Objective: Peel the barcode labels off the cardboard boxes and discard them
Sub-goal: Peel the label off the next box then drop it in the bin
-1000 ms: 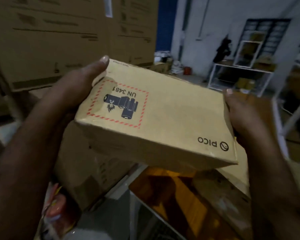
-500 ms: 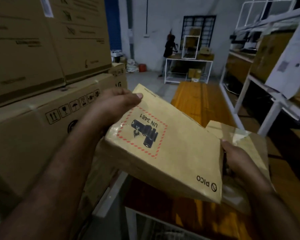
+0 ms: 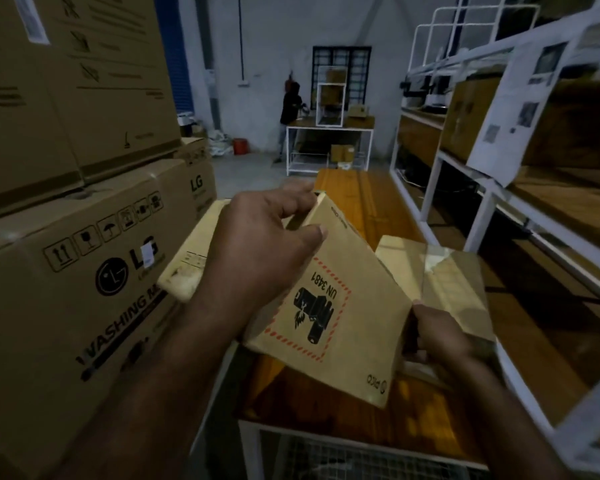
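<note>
Small box [image 3: 361, 282]: held tilted at frame centre, above the wooden bench [image 3: 368, 195]; "UN 3481" mark turned upward.
Left hand [image 3: 260, 251]: clasped over the box's 11 o'clock edge, thumb laid on its face.
Right hand [image 3: 440, 334]: closed round the 4 o'clock edge.
Second box [image 3: 458, 282]: set at 2 o'clock, just behind.
LG cartons [image 3: 84, 271]: stacked at 9 o'clock.

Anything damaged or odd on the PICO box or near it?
Left of the left hand, a pale cardboard face shows a whitish scuffed patch at its lower corner, like torn paper; whether it belongs to the held box is unclear. The PICO box, which the right hand also grips, is tilted but looks intact.
</note>
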`<state>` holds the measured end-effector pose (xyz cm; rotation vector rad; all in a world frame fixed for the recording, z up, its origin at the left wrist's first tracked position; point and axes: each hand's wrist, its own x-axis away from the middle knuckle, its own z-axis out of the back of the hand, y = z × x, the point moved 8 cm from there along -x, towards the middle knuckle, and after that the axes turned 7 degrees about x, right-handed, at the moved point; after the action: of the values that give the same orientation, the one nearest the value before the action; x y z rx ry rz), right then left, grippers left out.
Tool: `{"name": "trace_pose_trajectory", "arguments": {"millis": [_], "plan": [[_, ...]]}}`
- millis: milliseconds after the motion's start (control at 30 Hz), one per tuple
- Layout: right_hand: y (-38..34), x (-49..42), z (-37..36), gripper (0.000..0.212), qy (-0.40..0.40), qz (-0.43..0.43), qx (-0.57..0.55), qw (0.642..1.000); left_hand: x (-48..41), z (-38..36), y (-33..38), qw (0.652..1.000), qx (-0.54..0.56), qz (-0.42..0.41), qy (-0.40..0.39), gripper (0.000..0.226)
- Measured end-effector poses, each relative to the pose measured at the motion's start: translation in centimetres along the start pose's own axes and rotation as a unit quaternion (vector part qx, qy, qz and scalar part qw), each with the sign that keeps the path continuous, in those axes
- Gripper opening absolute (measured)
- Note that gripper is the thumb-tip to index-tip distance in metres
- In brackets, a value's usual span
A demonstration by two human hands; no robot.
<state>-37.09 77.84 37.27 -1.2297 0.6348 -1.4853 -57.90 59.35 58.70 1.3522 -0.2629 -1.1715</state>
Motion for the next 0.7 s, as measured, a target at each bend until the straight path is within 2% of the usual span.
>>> {"name": "trace_pose_trajectory", "arguments": {"millis": [167,267,433,567,633,700], "plan": [[2.2,0.0,-1.1,0.037,-0.059,-0.003,-0.059,0.996,1.3,-3.3,3.4,0.992,-0.096,-0.073,-0.042,0.04],[4.1,-0.3,-2.1,0.05,-0.118,-0.036,-0.082,0.989,2.1,-5.3,4.3,0.983,-0.144,-0.09,-0.069,0.04],[6.0,-0.9,-2.9,0.04,-0.131,-0.029,-0.02,0.991,2.5,-7.9,3.0,0.959,-0.255,-0.061,-0.104,0.038],[7.3,-2.3,-3.3,0.031,-0.131,-0.037,-0.024,0.99,2.5,-9.6,1.1,0.954,-0.27,-0.04,-0.125,0.037],[6.9,-2.5,-3.6,0.031,-0.151,-0.014,0.009,0.988,2.5,-10.7,0.5,0.938,-0.305,-0.048,-0.155,0.043],[5.6,-3.5,-3.0,0.027,-0.133,0.052,0.086,0.986,2.6,-11.6,-0.3,0.924,-0.328,-0.05,-0.192,0.044]]}}
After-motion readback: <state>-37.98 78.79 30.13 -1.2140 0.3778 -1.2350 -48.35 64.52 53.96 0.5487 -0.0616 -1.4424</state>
